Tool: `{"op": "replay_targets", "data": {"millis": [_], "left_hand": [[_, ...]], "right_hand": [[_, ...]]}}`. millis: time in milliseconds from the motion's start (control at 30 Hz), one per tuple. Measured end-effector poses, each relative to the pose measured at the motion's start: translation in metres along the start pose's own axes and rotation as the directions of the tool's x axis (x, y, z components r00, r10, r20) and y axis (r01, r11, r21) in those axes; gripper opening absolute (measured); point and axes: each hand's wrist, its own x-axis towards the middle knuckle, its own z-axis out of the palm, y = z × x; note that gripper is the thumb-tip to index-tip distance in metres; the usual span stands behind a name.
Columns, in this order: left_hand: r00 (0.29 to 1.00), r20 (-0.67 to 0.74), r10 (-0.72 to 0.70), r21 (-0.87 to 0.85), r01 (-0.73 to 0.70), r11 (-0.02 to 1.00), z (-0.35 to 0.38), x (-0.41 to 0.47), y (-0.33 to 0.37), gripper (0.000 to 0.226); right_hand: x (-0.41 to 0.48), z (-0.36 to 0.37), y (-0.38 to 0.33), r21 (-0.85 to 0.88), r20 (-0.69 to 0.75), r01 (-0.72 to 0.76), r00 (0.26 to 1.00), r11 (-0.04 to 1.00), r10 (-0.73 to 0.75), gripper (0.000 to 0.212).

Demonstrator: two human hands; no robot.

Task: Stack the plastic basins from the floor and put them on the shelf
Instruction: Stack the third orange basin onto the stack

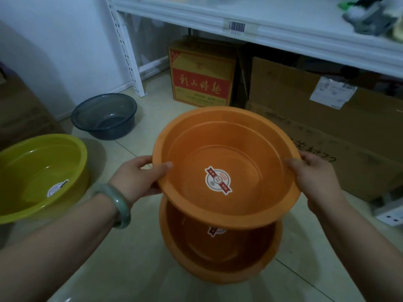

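Stacking under way | both hands, left hand and right hand, clamped on rim of orange basin above second orange basin on floor | yellow basin, grey basin unstacked near shelf upright | shelf awaits.

There is one view, from a wide-angle camera on the person's head. It looks forward and steeply down onto the floor, with both forearms reaching in from the bottom corners. The hands and the orange basin they hold sit close below the lens, near the frame's centre. Farther off, the view faces a white shelf running across the top edge, boxes under it, and a wall at upper left. Straight lines bow toward the edges.
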Motion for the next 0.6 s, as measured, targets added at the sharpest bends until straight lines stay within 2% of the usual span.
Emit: {"op": "replay_targets", "data": {"millis": [100,200,267,400,600], "left_hand": [[0.999,-0.014,-0.040,0.226,0.042,0.973,0.003,-0.007,-0.010,0.047],[1.000,-0.025,0.015,0.498,-0.001,0.867,0.007,-0.011,-0.022,0.047],[0.998,-0.024,0.050,0.600,-0.025,0.800,0.008,-0.015,-0.028,0.043],[0.998,-0.023,0.052,0.606,-0.028,0.795,0.011,-0.018,-0.038,0.033],[1.000,0.023,0.008,0.624,-0.021,0.781,0.018,-0.012,-0.057,0.036]], "right_hand": [[-0.015,-0.002,0.015,-0.135,-0.014,0.012,1.000,0.991,-0.014,0.038],[-0.025,0.001,0.030,-0.231,-0.013,0.042,0.999,0.972,-0.046,0.034],[-0.029,0.002,0.038,-0.272,-0.011,0.055,0.998,0.961,-0.060,0.035],[-0.035,-0.001,0.051,-0.316,-0.002,0.060,0.998,0.947,-0.063,0.037],[-0.030,0.001,0.073,-0.358,0.037,-0.015,0.999,0.934,0.030,0.037]]}}
